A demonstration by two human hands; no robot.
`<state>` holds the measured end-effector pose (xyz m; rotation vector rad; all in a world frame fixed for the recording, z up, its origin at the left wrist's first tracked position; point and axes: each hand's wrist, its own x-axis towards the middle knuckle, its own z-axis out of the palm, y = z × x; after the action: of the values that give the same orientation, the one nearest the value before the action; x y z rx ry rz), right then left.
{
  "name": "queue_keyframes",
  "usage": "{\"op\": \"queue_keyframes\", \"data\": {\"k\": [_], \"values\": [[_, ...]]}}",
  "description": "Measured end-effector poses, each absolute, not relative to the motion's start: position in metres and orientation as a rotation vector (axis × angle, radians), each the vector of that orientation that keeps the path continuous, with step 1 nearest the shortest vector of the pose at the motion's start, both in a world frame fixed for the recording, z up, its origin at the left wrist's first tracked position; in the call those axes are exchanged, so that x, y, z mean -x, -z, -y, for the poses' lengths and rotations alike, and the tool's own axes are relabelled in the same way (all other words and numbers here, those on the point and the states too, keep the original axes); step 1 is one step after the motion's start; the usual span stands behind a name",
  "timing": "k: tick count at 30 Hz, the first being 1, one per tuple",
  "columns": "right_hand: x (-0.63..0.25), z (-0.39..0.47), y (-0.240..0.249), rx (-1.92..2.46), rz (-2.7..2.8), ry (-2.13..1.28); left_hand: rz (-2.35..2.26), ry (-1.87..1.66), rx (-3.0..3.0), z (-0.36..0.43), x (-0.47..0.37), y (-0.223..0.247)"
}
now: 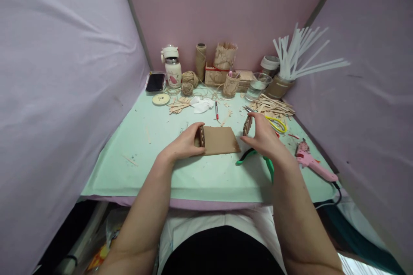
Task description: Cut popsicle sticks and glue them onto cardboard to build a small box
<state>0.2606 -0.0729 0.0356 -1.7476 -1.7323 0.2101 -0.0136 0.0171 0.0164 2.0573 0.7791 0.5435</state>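
A flat brown cardboard rectangle (pixel 221 139) lies on the table in front of me. My left hand (pixel 189 141) grips a small ridged brown panel (pixel 202 136), held upright over the cardboard's left part. Its fingers are at the top edge and its thumb is at the bottom. Off the cardboard's right end, my right hand (pixel 260 134) pinches a similar ridged panel (pixel 247 126) between thumb and fingers, apart from the cardboard. Green-handled pliers (pixel 250 154) lie below my right hand, partly hidden by the forearm. Yellow-handled scissors (pixel 277 124) lie just beyond it.
A pink glue gun (pixel 314 165) with a cord rests at the right edge. Loose wooden sticks (pixel 272 105) lie behind the scissors. A red pen (pixel 217 111), white tissue (pixel 201 104), twine balls (pixel 189 79), a clear water cup (pixel 258 85) and a white bottle (pixel 173 68) stand or lie farther back.
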Motion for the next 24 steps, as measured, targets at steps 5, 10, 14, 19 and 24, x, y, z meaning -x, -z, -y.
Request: {"op": "queue_keyframes", "data": {"k": [5,10,14,19,24], "values": [[-0.239,0.068,-0.032,1.507,1.797,-0.647,-0.731,-0.595,-1.908,-0.015,0.012,-0.016],[-0.224,0.061,-0.016,1.416,1.801,-0.939,-0.803,-0.582,-2.030,-0.015,0.011,-0.017],[-0.226,0.061,-0.011,1.365,1.763,-1.017,-0.792,-0.574,-2.043,-0.016,0.011,-0.017],[-0.228,0.060,-0.010,1.348,1.717,-1.024,-0.787,-0.518,-2.046,-0.015,0.011,-0.019],[-0.227,0.059,-0.007,1.330,1.698,-1.016,-0.800,-0.502,-2.061,-0.013,0.011,-0.021]]}}
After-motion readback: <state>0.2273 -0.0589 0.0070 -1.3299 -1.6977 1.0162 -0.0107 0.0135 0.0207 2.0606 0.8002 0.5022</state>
